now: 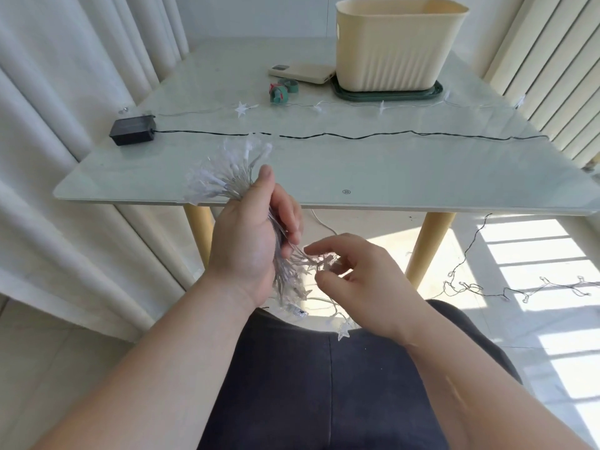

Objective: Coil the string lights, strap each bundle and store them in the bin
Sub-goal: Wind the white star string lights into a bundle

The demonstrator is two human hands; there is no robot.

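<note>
My left hand [250, 235] grips a folded bundle of clear star string lights [224, 177] in front of the table's near edge; stars fan out above and below the fist. My right hand [354, 274] pinches a star on the loose end of the same string [319, 259], just right of the bundle. More of that string trails down onto my lap, ending in a star [343, 331]. The cream bin [393, 43] stands at the back right of the table on a dark green lid [435, 92]. A roll of green straps [278, 91] lies left of the bin.
A black battery box [132, 129] with a dark wire [357, 136] stretches across the glass table [454, 177]. A second clear star string [242, 108] lies behind it. A white power bank [302, 72] sits beside the bin. Tangled wire [467, 287] lies on the floor at right. Curtains hang at left.
</note>
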